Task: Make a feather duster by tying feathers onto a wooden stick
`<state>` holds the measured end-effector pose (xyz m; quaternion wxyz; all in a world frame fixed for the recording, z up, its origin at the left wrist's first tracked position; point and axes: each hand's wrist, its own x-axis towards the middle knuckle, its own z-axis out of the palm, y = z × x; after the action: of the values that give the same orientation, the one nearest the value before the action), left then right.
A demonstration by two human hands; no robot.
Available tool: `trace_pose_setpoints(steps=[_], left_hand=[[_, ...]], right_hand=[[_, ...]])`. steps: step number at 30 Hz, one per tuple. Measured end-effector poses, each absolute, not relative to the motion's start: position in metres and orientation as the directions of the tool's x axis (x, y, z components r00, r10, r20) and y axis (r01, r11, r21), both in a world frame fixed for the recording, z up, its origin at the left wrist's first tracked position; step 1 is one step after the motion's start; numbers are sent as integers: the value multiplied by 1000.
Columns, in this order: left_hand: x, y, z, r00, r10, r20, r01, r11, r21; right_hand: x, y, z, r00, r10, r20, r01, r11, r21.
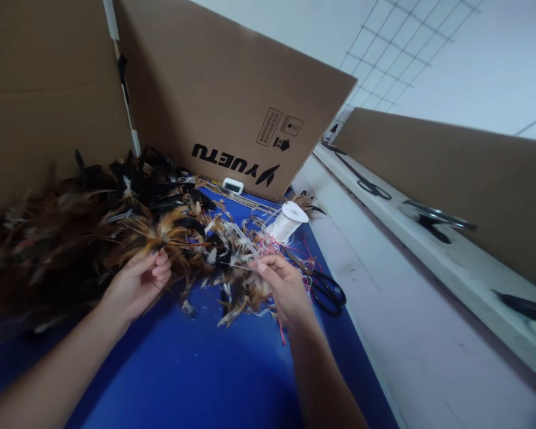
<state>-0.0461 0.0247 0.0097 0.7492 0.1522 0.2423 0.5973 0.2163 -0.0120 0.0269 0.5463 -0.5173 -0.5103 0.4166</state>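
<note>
Fanning out just above the left hand (pixel 136 286), a bunch of brown feathers (pixel 161 231) is held at its base between the thumb and the curled fingers. By the right hand (pixel 286 289), thumb and forefinger are brought together in a narrow pinch, and a pale, see-through strip (pixel 247 243) appears to be held there; whether a thread is gripped along with it cannot be told. The two hands are kept apart at about the same height over the blue table (pixel 192 375).

To the left of the left hand, a large heap of brown and black feathers (pixel 62 238) is spread, blurred in places. Between and just beyond the hands, loose feathers (pixel 236 289) are scattered, and pink strings (pixel 282 332) are tangled around the right hand. Just to its right, black-handled scissors (pixel 325 291) are laid. Beyond the right hand, a white spool (pixel 287 223) is stood slightly tilted, and farther beyond, a small white device with a dark display (pixel 233 186) is set near thin sticks (pixel 250 202). Behind these, a cardboard panel (pixel 214 89) is seen, its printed lettering upside down. Well to the right of the right hand, a second pair of scissors (pixel 371 187) is rested on a pale ledge (pixel 469 262).
</note>
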Motion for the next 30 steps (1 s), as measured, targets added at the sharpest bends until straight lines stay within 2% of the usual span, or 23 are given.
trace_pose_setpoints(steps=[7,14,19,24,30], left_hand=[[-45,26,5,149,965,-218,-809,245,534],[-45,26,-4,154,967,-205,-798,244,552],[-44,25,-5,165,964,-208,-788,255,560],[-43,22,-2,192,946,-260,-751,313,581],[-39,20,2,162,932,-323,-716,336,612]], right_hand=[[247,-23,41,256,955,149,-45,166,-985],[264,-44,45,270,953,135,137,101,-985],[269,-61,34,165,985,48,241,7,-971],[264,-77,29,-55,992,-114,390,-84,-917],[248,-83,27,-204,958,-203,590,-46,-806]])
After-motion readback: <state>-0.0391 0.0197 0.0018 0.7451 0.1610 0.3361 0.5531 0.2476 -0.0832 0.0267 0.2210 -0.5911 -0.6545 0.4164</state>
